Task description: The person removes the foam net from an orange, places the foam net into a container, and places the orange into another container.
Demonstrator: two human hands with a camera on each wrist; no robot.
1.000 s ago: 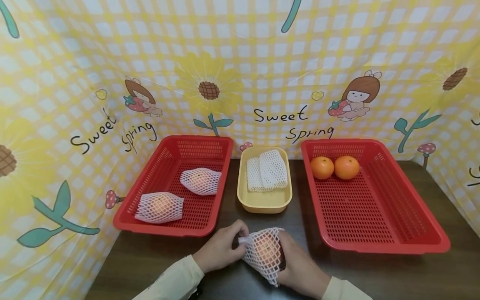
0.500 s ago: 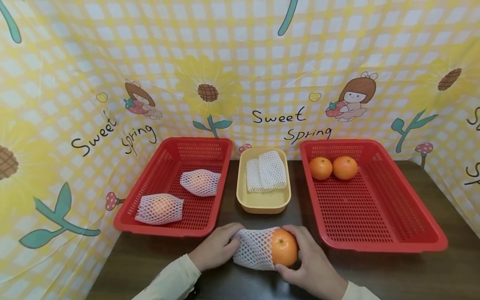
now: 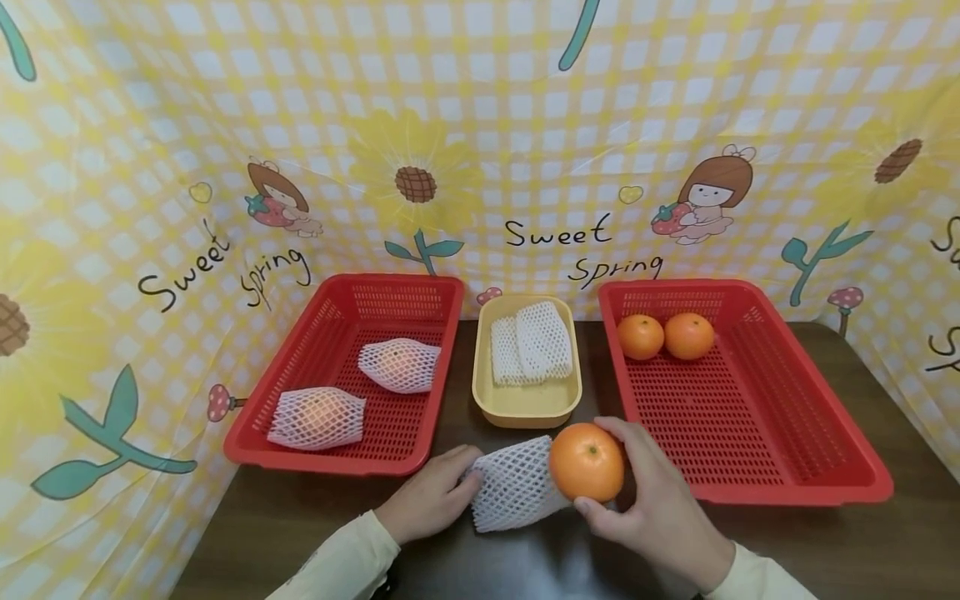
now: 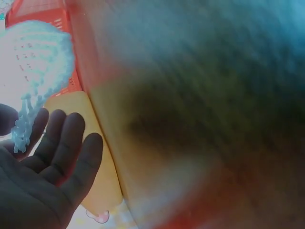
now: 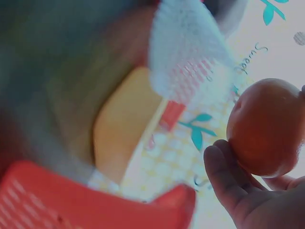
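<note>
At lower centre, a bare orange (image 3: pixel 587 462) beside an unfilled net sleeve (image 3: pixel 517 487)

In the lower middle of the frame the right hand (image 3: pixel 660 512) held the bare orange, thumb and fingers curled round it; to its left, the left hand (image 3: pixel 429 497) pinched one end of the net sleeve, its other fingers loosely bent; no fruit showed inside the sleeve, so this piece, by judgement, was not yet wrapped; at the left, the first red basket (image 3: pixel 393 429) held a wrapped orange (image 3: pixel 317 418) and, farther up, a second wrapped orange (image 3: pixel 400 365), which looked done; at the right, the second red basket (image 3: pixel 720 425) held one loose orange (image 3: pixel 641 337) and a neighbouring orange (image 3: pixel 689 336) in its upper left; counting the one in hand, three seemed left; at centre, the yellow tub (image 3: pixel 528 402) held spare sleeves (image 3: pixel 517 346), seemingly two.
</note>
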